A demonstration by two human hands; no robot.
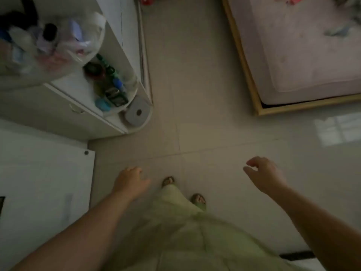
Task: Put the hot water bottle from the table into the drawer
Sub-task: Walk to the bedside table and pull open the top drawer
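Note:
I look straight down at a tiled floor. My left hand [130, 181] hangs over the floor near a white cabinet, fingers loosely apart, holding nothing. My right hand [262, 176] is out to the right over bare tiles, fingers curled but apart, also holding nothing. A white dresser [64, 112] with a drawer front and small handle [76, 110] stands at the left. I see no hot water bottle in this view; the picture is dim and blurred.
The dresser top holds a clear plastic bag of clutter [48, 42], small bottles and boxes [109, 85] and a grey tape roll [136, 113]. A white cabinet [43, 182] stands lower left. A wooden-framed bed [302, 55] fills the upper right. My feet [183, 190] are below.

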